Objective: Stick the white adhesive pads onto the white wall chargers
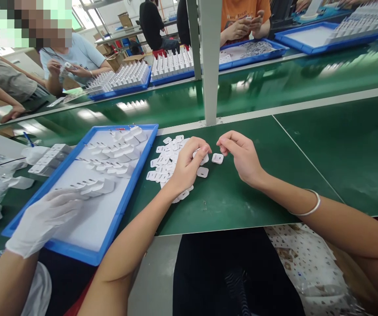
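Here we sort small white plastic pieces on a green bench mat.

Our left hand [189, 164] curls over the loose pile of flat, square white covers [164, 163], fingertips pinching one; our right hand [241, 156] pinches closed just above a single cover [217, 158] lying apart. Beside us, the blue tray [110, 239] holds rows of glossy white plug housings [110, 160]; a co-worker's gloved hand [42, 221] rests in it.

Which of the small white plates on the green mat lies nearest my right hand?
The lone white plate just below the right hand's fingertips, between both hands. The others sit left of it, one below the left hand, most piled beyond.
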Demonstrator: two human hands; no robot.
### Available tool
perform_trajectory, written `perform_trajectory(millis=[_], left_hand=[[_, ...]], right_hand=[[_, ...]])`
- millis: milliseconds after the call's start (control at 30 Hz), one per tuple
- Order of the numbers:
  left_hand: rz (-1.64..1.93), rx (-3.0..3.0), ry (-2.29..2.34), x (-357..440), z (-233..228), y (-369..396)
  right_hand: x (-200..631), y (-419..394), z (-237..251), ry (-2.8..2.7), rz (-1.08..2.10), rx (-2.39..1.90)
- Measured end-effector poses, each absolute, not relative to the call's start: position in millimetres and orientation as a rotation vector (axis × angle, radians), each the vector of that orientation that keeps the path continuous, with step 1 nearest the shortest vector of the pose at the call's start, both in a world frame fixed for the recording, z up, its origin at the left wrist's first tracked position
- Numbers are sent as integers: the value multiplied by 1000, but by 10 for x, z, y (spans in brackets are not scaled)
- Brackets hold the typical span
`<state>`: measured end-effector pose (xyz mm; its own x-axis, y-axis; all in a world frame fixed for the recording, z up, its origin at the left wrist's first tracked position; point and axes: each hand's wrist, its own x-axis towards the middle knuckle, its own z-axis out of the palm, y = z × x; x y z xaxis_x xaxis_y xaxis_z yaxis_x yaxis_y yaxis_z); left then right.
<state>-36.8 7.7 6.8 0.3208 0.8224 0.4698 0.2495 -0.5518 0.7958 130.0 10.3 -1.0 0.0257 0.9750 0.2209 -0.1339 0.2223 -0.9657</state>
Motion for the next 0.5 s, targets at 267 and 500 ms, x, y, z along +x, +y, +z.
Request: perform_trajectory(millis=[267,500], left_hand=[[969,2023,1341,-566,394,-75],[627,2485,1911,-1083,651,-996]], right_hand=[[1337,206,-184,-1209,1150,-991],[1356,183,-196,-1193,1222,-994]])
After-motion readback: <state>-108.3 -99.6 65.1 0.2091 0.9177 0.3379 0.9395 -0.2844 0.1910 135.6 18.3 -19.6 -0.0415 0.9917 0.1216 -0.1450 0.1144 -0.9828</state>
